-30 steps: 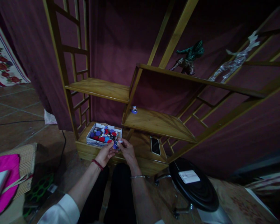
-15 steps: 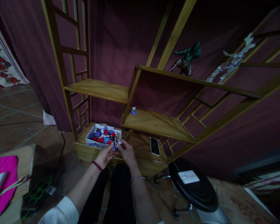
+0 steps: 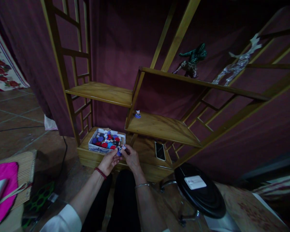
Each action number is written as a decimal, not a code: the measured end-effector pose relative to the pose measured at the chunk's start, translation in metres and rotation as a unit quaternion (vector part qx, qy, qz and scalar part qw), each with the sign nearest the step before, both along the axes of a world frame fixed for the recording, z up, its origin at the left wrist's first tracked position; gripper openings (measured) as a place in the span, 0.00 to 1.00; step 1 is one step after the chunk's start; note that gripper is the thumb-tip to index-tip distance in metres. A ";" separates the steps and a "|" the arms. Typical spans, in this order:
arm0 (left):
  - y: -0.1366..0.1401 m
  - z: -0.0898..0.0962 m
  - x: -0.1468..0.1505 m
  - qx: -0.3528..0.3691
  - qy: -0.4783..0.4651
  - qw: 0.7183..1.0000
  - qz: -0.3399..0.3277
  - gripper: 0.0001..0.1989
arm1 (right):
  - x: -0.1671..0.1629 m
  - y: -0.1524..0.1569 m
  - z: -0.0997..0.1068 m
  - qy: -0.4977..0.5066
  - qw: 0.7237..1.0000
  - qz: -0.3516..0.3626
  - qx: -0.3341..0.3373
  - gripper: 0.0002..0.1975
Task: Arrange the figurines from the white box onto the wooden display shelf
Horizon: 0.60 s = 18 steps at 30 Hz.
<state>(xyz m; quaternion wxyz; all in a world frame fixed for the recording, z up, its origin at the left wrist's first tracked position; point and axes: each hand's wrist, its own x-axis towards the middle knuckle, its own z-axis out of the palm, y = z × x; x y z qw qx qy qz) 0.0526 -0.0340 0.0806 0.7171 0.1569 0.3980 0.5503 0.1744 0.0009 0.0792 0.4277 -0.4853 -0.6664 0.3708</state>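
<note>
Between my two hands is a small figurine (image 3: 121,150) with a purple base and a whitish top, held just in front of a box. My left hand (image 3: 110,160) is closed on its base side, a red bead bracelet on the wrist. My right hand (image 3: 131,157) pinches its upper part from the right. The open cardboard box (image 3: 99,149) holds several small figurines with purple, red and blue bases. One similar figurine (image 3: 137,114) stands upright on the middle wooden shelf (image 3: 164,130), at its left end.
A phone (image 3: 160,151) lies on the lower shelf. On the upper shelf stand a green-topped figure (image 3: 193,60) and a clear, glassy figure (image 3: 239,64). A black wheeled stool (image 3: 200,196) with a white card is at right; a bamboo mat (image 3: 29,170) at left.
The view has shifted very slightly. Both hands stay on the figurine in almost the same pose.
</note>
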 end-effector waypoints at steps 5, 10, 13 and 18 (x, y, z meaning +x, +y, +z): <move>-0.001 0.001 0.001 0.010 -0.009 1.000 0.000 0.08 | 0.000 -0.001 0.003 -0.012 1.000 -0.004 0.010 0.14; -0.001 0.001 0.002 0.024 -0.017 1.000 0.000 0.07 | 0.001 -0.001 0.002 -0.027 0.999 -0.016 0.020 0.14; -0.001 0.001 0.002 0.030 -0.024 0.999 0.003 0.06 | 0.001 -0.001 0.001 -0.038 0.999 -0.027 0.028 0.14; -0.003 0.001 0.002 0.032 -0.033 0.999 0.015 0.04 | 0.000 -0.003 0.003 -0.049 0.998 -0.026 0.038 0.14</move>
